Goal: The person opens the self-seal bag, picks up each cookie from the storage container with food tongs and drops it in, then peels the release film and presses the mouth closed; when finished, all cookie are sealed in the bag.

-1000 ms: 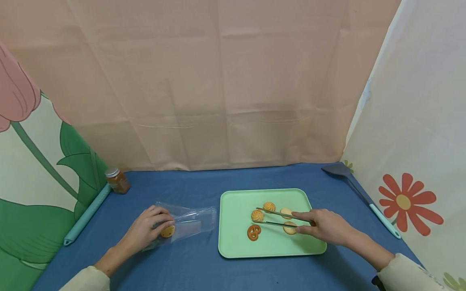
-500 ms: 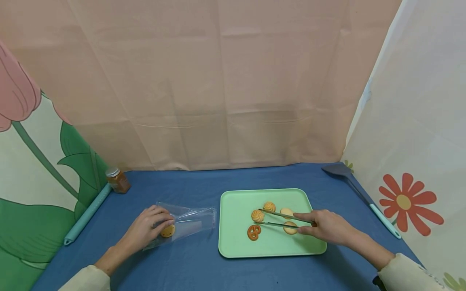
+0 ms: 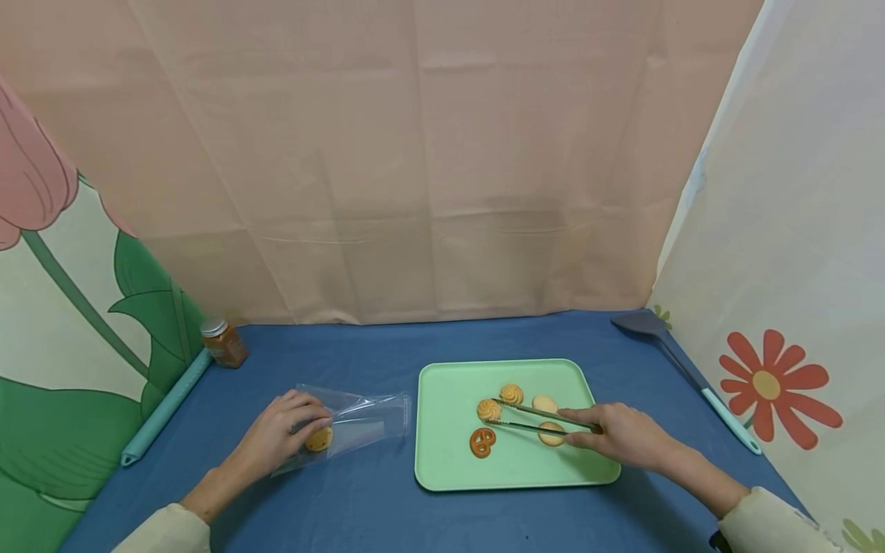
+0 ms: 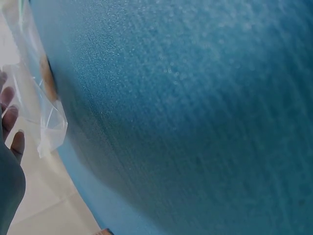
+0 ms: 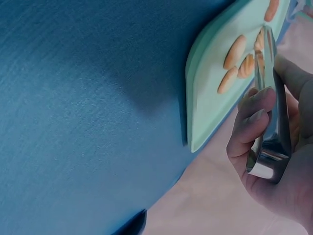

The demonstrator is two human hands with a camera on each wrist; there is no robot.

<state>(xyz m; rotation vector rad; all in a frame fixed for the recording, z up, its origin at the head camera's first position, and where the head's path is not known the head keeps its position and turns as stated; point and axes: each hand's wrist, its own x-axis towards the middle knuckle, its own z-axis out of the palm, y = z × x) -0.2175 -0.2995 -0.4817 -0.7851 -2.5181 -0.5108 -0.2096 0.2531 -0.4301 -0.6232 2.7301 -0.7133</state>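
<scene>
In the head view my left hand [image 3: 286,430] pinches a clear plastic bag [image 3: 366,418] lying on the blue cloth. A chocolate chip cookie [image 3: 319,439] shows through the bag beneath my fingers. My right hand [image 3: 622,438] grips metal tongs [image 3: 542,413] over the green tray [image 3: 442,468]. The tong tips straddle a swirl cookie [image 3: 488,410], one at its far side and one at its near side. A second swirl cookie [image 3: 512,393], a pretzel [image 3: 482,442] and two round plain cookies [image 3: 551,435] lie around it. The right wrist view shows the bent end of the tongs [image 5: 269,161] in my palm.
At the left edge stand a jar with a silver lid [image 3: 224,343] and a rolled teal mat [image 3: 166,407]. A dark spatula with a pale handle [image 3: 681,369] lies along the right edge. A beige cloth [image 3: 415,192] hangs behind the table.
My right hand and the tongs have shifted slightly to the right, the tips drawing back along the swirl cookie's sides. The left hand, the bag and the cookies stay put.
</scene>
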